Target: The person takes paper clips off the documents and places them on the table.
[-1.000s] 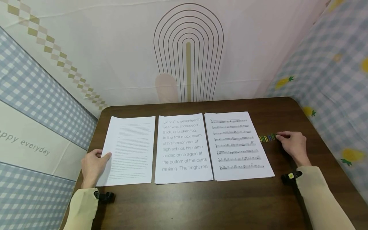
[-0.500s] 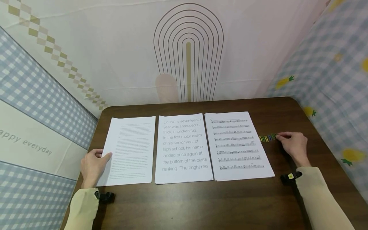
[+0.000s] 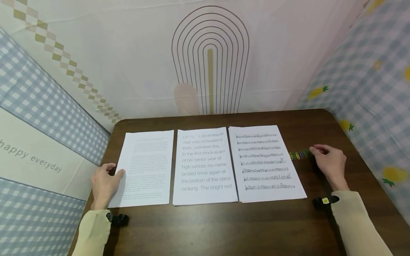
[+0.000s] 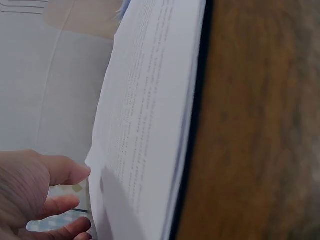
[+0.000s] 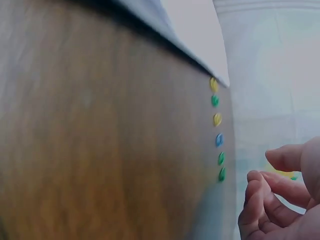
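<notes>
My left hand (image 3: pixel 105 183) rests at the left edge of a stack of small-print pages (image 3: pixel 148 167). In the left wrist view its thumb (image 4: pixel 75 171) meets the edge of the paper, and the other fingers are spread apart below it. Over on the right, my right hand (image 3: pixel 331 165) hovers beside a short row of coloured paper clips (image 3: pixel 297 155). The right wrist view shows yellow, green and blue clips (image 5: pixel 219 140) lying one after another on the wood. Thumb and forefinger of that hand stand apart, with nothing visible between them.
A large-print stack (image 3: pixel 205 167) lies in the middle, and sheet music (image 3: pixel 267 163) is right of it, near the clips. All rest on a brown wooden table (image 3: pixel 211 231). Printed cloth (image 3: pixel 134 57) hangs behind and at both sides.
My right hand has drawn slightly back from the clips, its thumb and forefinger parting. The left stack's far-left corner lies flatter, and a wider gap shows between my left thumb and fingers.
</notes>
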{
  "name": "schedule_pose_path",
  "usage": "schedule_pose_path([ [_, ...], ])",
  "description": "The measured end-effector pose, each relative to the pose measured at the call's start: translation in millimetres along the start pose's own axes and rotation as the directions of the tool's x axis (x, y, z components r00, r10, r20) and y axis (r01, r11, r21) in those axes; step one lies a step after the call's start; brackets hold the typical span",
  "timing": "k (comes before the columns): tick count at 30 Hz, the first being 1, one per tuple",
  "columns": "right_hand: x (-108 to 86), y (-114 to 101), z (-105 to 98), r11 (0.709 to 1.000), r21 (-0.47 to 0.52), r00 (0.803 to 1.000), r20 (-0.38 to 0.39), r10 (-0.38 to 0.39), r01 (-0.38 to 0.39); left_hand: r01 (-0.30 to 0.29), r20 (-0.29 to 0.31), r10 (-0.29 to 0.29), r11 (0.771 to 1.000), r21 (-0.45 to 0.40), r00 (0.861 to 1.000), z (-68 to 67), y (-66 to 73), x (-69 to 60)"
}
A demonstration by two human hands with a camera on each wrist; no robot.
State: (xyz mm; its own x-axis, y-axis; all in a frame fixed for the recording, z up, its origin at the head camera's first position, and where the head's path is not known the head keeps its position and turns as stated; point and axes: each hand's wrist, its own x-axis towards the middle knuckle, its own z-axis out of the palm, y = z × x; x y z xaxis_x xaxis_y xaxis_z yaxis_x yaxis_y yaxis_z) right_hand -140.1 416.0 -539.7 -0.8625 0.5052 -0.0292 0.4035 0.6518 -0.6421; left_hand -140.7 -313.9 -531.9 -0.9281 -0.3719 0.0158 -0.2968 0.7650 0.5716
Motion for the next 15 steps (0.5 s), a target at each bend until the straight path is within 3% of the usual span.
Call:
schedule_pose_path([
  [3,-2.7,-11,2,0.999,0.01,0.999,-0.001,-0.048,0.048,-0.024,-0.029,0.024,1.0,-0.002,0.999,-1.5,6.3,-1.2],
  [7,-5.9,-25,4,0.991,0.008,0.991,-0.005,-0.131,0.132,-0.104,-0.048,0.104,0.994,-0.01,0.993,0.3,21.8,-0.4],
  [15,-9.7,-54,10,0.961,-0.014,0.961,0.022,-0.277,0.278,-0.261,-0.053,0.261,0.965,0.01,0.964,15.8,46.4,3.6],
])
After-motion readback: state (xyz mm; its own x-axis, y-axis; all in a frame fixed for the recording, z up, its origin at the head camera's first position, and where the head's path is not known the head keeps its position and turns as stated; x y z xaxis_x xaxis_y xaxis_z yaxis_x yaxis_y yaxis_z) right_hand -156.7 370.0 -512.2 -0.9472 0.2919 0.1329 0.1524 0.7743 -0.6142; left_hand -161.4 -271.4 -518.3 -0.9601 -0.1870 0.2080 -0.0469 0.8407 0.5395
